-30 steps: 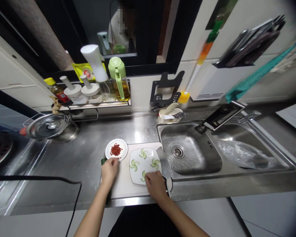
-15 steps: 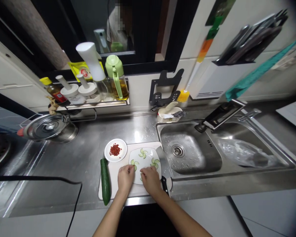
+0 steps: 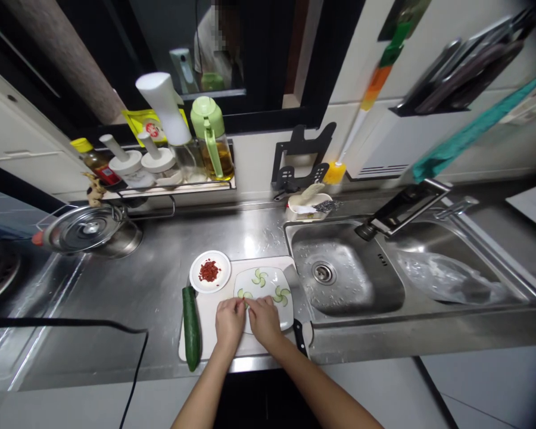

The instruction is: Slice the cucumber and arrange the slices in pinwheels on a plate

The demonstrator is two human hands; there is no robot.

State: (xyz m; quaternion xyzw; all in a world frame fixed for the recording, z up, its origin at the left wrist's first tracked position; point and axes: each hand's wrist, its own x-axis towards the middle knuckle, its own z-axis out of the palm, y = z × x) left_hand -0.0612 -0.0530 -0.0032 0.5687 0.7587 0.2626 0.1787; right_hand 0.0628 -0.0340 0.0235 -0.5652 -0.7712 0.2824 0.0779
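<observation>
The left hand (image 3: pixel 230 325) and right hand (image 3: pixel 264 322) meet over a white plate (image 3: pixel 269 280) of green slices (image 3: pixel 281 295).

Both hands are curled, fingertips close together at the slices on the plate's left side; whether either pinches a slice I cannot tell, as the fingers hide it. Two more pinwheels of slices lie at the plate's far and right sides. The plate sits on a pale board (image 3: pixel 211 310) on a steel counter (image 3: pixel 161 292). Right of the plate lies a knife (image 3: pixel 299 338), black handle toward the person. Left of the hands, a whole cucumber (image 3: pixel 191 330) lies along the board's left edge; beyond it, a small dish (image 3: pixel 195 269) holds red bits (image 3: pixel 209 270). Farther out are a sink (image 3: pixel 339 262) on the right, a lidded pot (image 3: pixel 127 238) on the left, and a shelf (image 3: pixel 183 188) of bottles behind.
</observation>
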